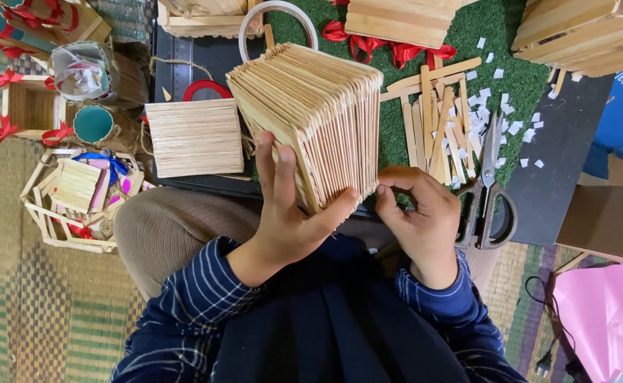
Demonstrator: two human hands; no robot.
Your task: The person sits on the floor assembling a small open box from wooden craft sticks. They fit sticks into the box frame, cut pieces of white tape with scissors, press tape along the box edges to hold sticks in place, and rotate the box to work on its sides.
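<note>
My left hand [287, 213] grips a thick stack of square panels made of wooden craft sticks [311, 113], held on edge over my lap, with fingers on the near face and thumb across the bottom edges. My right hand [421, 213] is curled at the stack's lower right corner, fingertips pinching the edge of the outermost panel. Both sleeves are dark blue with thin stripes.
A flat stick panel [194, 136] lies on a dark board at the left. Loose craft sticks [435, 117] and white paper scraps lie on green turf. Scissors [491, 191] sit at the right. Stick boxes with red ribbon [31, 106] and a hexagonal stick basket [74, 198] stand at the left.
</note>
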